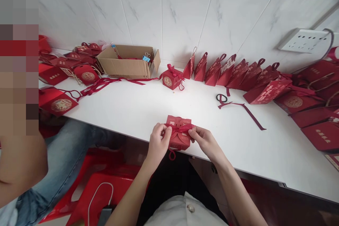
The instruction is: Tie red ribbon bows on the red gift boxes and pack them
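A small red gift box (180, 143) with gold print sits at the front edge of the white table, a red ribbon (178, 129) tied across its top in a bow. My left hand (160, 140) pinches the ribbon at the box's left side, thumb against fingers. On the right side, my right hand (205, 141) is closed on the ribbon's other loop or end. A red cord loop (172, 154) hangs from the front of the box. Farther back stands another red box (172, 78) with a ribbon bow and a round gold emblem.
An open cardboard box (127, 63) with blue clips stands at the back left. Red triangular boxes (239, 74) line the wall. Loose ribbon (249, 111) and a black ring (221, 97) lie right. More red boxes fill both sides; a person (21, 169) sits at the left.
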The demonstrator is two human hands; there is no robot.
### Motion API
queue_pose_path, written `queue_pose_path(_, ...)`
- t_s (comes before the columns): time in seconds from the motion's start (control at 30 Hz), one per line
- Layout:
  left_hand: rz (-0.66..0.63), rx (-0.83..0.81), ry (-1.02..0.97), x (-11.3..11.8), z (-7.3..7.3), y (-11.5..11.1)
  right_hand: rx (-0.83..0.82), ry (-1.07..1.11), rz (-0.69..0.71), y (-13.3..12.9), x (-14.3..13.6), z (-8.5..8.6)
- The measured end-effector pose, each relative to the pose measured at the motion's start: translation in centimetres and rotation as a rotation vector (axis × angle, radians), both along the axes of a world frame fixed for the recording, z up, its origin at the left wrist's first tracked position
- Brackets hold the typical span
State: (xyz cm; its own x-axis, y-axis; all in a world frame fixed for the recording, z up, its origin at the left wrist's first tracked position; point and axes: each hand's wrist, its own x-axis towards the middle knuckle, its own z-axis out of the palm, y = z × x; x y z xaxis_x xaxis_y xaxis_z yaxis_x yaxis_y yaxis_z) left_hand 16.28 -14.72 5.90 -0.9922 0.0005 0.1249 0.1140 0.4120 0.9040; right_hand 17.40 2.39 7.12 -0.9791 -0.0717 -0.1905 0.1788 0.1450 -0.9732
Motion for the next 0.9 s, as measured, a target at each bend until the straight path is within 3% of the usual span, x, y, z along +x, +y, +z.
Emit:
queue_pose_path(0.33, -0.23, 0.034, -0.078, -0.9, 0.2, -1.2, -0.216, -0.098, 0.118, 1.9, -0.9, -0.8)
queue_pose_path(0.53, -0.22, 0.035, -0.05, -1.1, 0.2, -1.6, -0.268, -0.169, 0.102, 2.4, -1.4, -0.4)
queue_pose_path(0.67, -0.199, 0.077, -0.103, -0.9, 0.4, -1.6, -0.055, -0.035, -0.035, 3.1, -0.6, 0.5)
queue_pose_path(0.77, -0.177, 0.087, -0.126, -0.7, 0.7, -1.4, 0.264, 0.313, -0.236, 2.4, 0.2, 1.4)
queue_pose_path(0.83, -0.145, 0.073, -0.105, -0.6, 0.7, -1.1, 0.452, 0.54, -0.2, 1.2, 0.3, 1.8)
queue_pose_path(0.9, -0.108, 0.051, -0.083, -0.5, 0.6, -0.8, 0.586, 0.661, -0.061, 0.0, 0.2, 1.8)
